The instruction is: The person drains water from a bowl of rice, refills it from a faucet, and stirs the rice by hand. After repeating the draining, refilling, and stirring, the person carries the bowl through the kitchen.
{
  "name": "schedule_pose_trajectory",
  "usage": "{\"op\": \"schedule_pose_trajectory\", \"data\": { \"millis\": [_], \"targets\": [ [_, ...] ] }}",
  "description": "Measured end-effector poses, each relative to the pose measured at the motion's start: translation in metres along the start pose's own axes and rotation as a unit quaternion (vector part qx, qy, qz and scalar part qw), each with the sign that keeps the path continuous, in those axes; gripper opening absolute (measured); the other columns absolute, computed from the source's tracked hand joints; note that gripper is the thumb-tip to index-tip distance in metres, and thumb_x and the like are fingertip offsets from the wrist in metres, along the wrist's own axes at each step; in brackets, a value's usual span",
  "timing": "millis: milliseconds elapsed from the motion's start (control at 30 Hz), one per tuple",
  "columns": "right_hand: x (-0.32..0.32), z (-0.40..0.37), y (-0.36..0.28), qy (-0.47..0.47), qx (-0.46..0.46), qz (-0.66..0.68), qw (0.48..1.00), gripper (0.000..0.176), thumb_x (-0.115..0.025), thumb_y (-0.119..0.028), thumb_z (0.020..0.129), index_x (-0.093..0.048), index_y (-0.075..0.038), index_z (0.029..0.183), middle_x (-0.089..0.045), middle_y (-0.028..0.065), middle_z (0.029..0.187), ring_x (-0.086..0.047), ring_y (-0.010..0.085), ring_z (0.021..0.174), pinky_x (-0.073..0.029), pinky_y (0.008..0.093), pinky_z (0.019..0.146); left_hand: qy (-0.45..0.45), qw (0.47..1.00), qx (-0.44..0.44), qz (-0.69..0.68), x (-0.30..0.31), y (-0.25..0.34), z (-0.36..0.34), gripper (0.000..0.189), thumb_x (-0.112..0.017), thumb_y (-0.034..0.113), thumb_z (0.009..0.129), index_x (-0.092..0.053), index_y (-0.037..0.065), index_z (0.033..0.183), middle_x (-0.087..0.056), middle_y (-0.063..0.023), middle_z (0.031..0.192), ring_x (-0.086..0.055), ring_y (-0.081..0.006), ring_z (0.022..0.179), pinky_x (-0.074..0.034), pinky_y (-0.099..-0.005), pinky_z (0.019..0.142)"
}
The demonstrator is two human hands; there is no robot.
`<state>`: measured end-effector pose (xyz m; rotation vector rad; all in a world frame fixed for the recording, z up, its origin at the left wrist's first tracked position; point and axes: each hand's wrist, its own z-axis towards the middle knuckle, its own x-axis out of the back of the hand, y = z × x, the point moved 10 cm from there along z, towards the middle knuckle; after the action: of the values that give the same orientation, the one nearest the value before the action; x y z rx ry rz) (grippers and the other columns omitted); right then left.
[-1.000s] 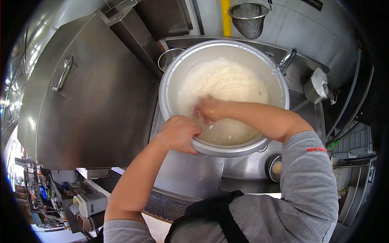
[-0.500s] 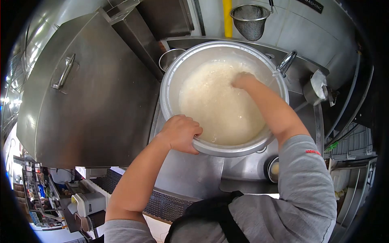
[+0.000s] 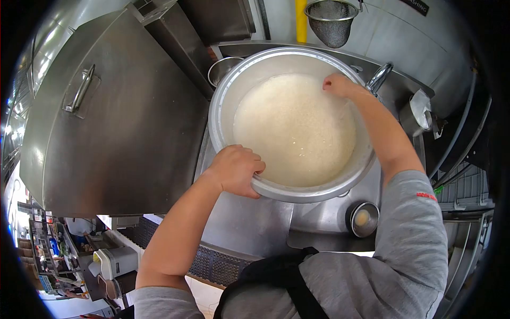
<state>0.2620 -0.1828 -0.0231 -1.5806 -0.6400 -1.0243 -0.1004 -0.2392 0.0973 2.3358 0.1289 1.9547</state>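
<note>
A large round metal pot (image 3: 223, 127) holds cloudy whitish water with pale grains that look like rice (image 3: 292, 127). My left hand (image 3: 237, 169) is closed over the pot's near-left rim, thumb outside. Inside the pot, by the far-right wall, my right hand (image 3: 340, 86) is curled into a loose fist above the water. Whether anything is inside that fist is hidden.
The pot sits over a steel sink (image 3: 324, 226). A chrome tap (image 3: 380, 77) stands at its right, near a small metal container (image 3: 413, 118). A small bowl (image 3: 365, 219) lies in the sink. A mesh strainer (image 3: 330, 24) hangs behind; a big steel cabinet (image 3: 122, 122) stands left.
My right hand has come up out of the cloudy water and moved right, toward the pot's wall. The water's surface looks calmer. My left hand keeps its hold on the rim.
</note>
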Motion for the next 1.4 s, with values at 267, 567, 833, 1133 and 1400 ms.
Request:
{"op": "schedule_pose_trajectory", "data": {
  "millis": [267,567,833,1133,1400],
  "targets": [
    [-0.091,-0.133,-0.051,-0.287,-0.006,-0.212,0.934,0.033,-0.060,-0.020,0.082,-0.065,0.007,0.099,-0.068,0.0246,0.105,-0.067,0.0379,0.094,-0.053,0.0468,0.083,-0.004,1.000,-0.003,0.004,-0.001,0.002,0.000,0.036,-0.080,0.038,0.051,-0.062,0.016,0.073,-0.061,0.0017,0.073,-0.062,-0.0205,0.076,-0.048,-0.0377,0.071],
    [-0.111,-0.140,-0.187,-0.244,0.198,-0.019,0.949,0.051,-0.074,-0.015,0.075,-0.060,-0.010,0.124,-0.054,0.0179,0.131,-0.053,0.0358,0.120,-0.046,0.0461,0.096,-0.006,1.000,0.003,0.019,-0.003,0.002,0.001,0.036,-0.079,0.038,0.051,-0.063,0.016,0.075,-0.063,0.0020,0.075,-0.063,-0.0204,0.076,-0.049,-0.0361,0.072],
    [-0.112,-0.077,-0.179,-0.117,0.063,-0.148,0.980,0.055,-0.070,-0.036,0.083,-0.056,-0.018,0.133,-0.040,0.0165,0.147,-0.039,0.0366,0.135,-0.037,0.0608,0.104,0.008,1.000,-0.010,0.021,-0.002,0.002,0.002,0.035,-0.079,0.038,0.050,-0.063,0.016,0.074,-0.063,0.0021,0.074,-0.063,-0.0207,0.075,-0.050,-0.0364,0.072],
    [-0.079,-0.023,-0.140,-0.078,0.031,-0.103,0.991,0.054,-0.065,-0.046,0.083,-0.059,-0.021,0.130,-0.044,0.0098,0.147,-0.032,0.0291,0.141,-0.024,0.0705,0.106,-0.039,0.999,0.010,0.017,-0.004,0.001,0.003,0.037,-0.078,0.044,0.055,-0.063,0.016,0.074,-0.063,0.0004,0.079,-0.063,-0.0210,0.083,-0.049,-0.0366,0.078],
    [-0.118,0.017,-0.194,-0.086,-0.070,-0.090,0.990,0.065,-0.061,-0.045,0.086,-0.047,-0.011,0.141,-0.037,0.0162,0.151,-0.031,0.0433,0.139,-0.025,0.0663,0.109,-0.036,0.999,0.007,0.018,-0.004,0.002,0.004,0.036,-0.077,0.043,0.054,-0.064,0.016,0.074,-0.063,0.0008,0.078,-0.063,-0.0201,0.082,-0.049,-0.0355,0.076]
  ]
}}
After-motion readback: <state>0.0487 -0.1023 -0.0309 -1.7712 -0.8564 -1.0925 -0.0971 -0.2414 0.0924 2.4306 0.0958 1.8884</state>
